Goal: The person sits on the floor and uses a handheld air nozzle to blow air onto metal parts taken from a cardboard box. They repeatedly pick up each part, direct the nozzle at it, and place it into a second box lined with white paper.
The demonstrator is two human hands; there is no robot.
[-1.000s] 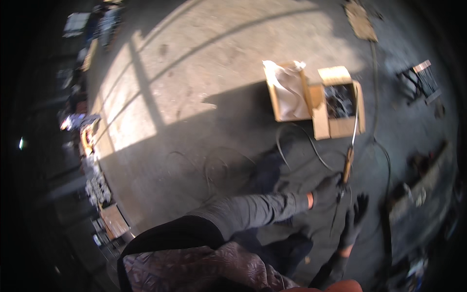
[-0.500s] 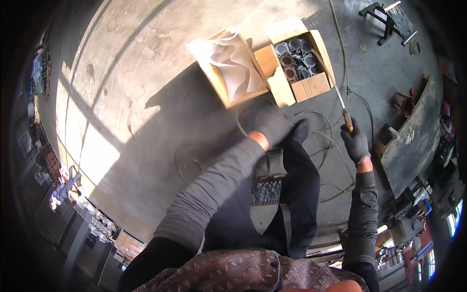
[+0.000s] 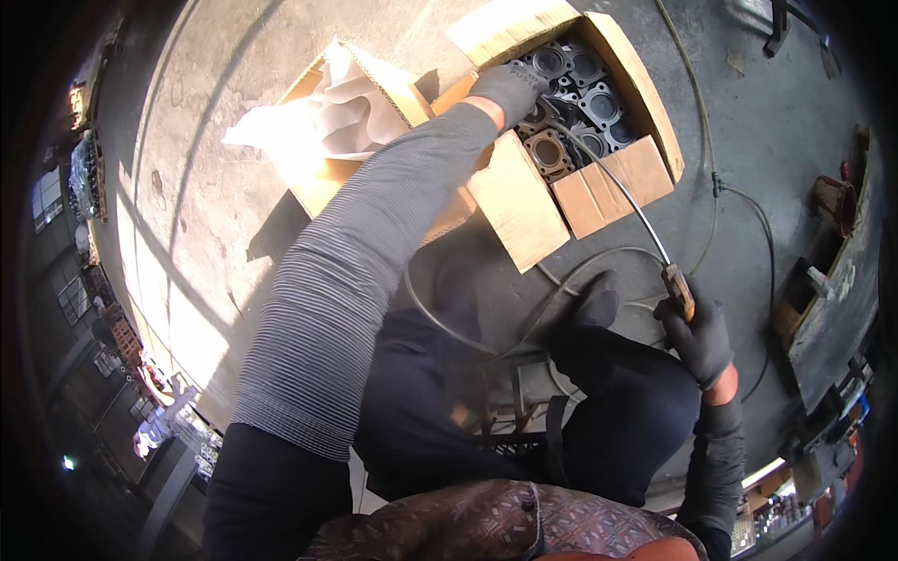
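Observation:
My left hand (image 3: 508, 92), in a dark grey glove, reaches into an open cardboard box (image 3: 613, 192) in front of me. Its fingers bend down over the metal parts, and the fingertips are hidden, so I cannot tell whether they grip one. Several round-bored, flanged metal parts (image 3: 599, 105) fill the box, mostly grey, with a rusty brown one (image 3: 547, 153) near the close side. Gloved in the same grey, my right hand (image 3: 697, 332) is closed around the wooden handle of a long, thin metal-shafted tool (image 3: 645, 222). The shaft slants up and left, its far end over the box.
A second open box (image 3: 398, 86) with white wrapping sheet (image 3: 341, 117) stands to the left, its flaps close to the first box. A hose (image 3: 697, 84) runs over the floor on the right and loops near my feet. A worn board (image 3: 837, 280) stands at far right.
I have leaned forward, so the boxes appear larger and nearer. My left hand has moved from near my foot up into the parts box. The tool stays in my right hand, its shaft now over the box.

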